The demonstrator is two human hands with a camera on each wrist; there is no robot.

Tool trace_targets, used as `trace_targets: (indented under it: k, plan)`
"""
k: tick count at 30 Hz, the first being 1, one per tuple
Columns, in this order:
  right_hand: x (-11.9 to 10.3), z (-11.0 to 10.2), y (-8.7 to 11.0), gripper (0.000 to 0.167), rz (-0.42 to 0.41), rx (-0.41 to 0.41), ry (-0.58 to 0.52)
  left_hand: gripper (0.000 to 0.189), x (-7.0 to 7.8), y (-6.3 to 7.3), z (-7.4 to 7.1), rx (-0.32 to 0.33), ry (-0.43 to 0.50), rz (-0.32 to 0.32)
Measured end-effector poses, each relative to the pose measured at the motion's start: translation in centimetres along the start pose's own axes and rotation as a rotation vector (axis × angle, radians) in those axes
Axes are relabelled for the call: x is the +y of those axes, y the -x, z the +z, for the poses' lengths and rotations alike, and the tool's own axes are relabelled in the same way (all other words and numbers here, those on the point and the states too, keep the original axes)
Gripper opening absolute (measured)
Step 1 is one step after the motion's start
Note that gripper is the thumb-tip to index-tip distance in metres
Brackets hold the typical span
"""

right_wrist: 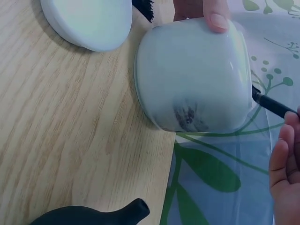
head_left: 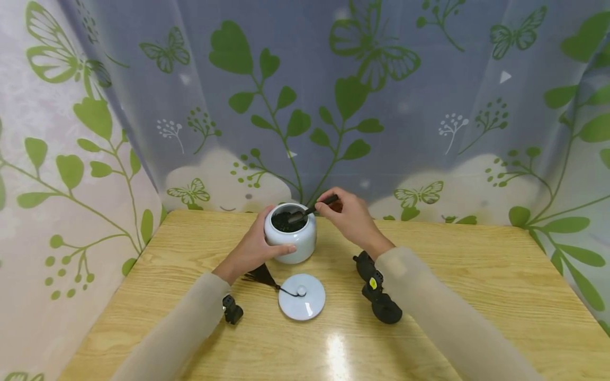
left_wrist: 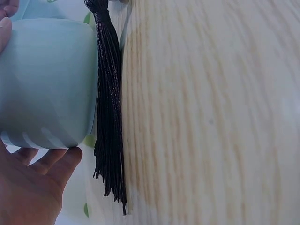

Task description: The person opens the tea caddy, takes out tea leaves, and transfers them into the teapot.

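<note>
A person's left hand point(head_left: 254, 246) grips a pale glazed jar point(head_left: 305, 244) near the far edge of a wooden tabletop point(head_left: 476, 280), the thumb laid across the near side and the other fingers curled against the wall. To its right, the right hand point(head_left: 350, 217) pinches the handle of a dark scoop point(head_left: 312, 209) between thumb and fingers, the remaining fingers bent in toward the palm. The jar, mouth facing up, contains dark, loose material point(head_left: 281, 223); the scoop's head lies inside the rim, though how deep it sits is unclear. A blurred dark design shows on the jar's wall in the right wrist view, and whether the base bears fully on the wood is hard to tell. Between the left wrist and the jar's lid, a dark tassel point(head_left: 262, 275) trails from a thin cord looped at the knob of the round lid point(head_left: 302, 307), which lies knob up on the near side of the jar, apart from it. Farther right, beside the right sleeve, dark objects overlap, among them a spouted vessel point(right_wrist: 93, 215) only partly in view. The left forearm, in a beige sleeve, reaches in from the lower left; the right comes from the lower right, its wrist bent above the tabletop. A butterfly-and-leaf curtain point(head_left: 405, 132) hangs behind.
</note>
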State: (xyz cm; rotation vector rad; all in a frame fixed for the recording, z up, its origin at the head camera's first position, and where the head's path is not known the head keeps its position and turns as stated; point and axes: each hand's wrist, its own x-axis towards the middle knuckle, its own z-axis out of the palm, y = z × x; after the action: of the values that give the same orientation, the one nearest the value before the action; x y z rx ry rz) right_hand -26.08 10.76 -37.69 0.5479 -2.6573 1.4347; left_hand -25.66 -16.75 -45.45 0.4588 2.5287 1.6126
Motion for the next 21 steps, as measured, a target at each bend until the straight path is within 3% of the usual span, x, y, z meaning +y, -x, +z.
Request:
trace_targets:
  k: [21]
  plan:
    - [-0.4,2.7,-0.5,0.018,-0.008,-0.022,0.134,0.12,-0.1,0.0,0.1,-0.019,0.024,-0.009]
